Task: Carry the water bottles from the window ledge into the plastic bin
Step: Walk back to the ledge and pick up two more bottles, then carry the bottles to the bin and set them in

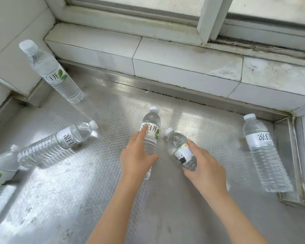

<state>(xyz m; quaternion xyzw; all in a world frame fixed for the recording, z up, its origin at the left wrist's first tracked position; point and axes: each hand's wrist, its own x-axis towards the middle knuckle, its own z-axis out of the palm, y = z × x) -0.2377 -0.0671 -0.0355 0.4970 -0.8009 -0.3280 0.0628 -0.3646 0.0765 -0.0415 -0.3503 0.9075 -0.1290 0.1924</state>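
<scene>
Several clear water bottles with white caps and white labels stand or lie on the embossed steel window ledge. My left hand wraps round the middle bottle, index finger on its label. Just to the right, my right hand grips a second bottle that leans to the left. Other bottles are untouched: one upright at the far left, one lying on its side, one at the left edge, and one upright at the right. No plastic bin is in view.
A tiled white sill and the window frame rise behind the ledge. A tiled wall closes the left side. A raised metal rim bounds the ledge on the right.
</scene>
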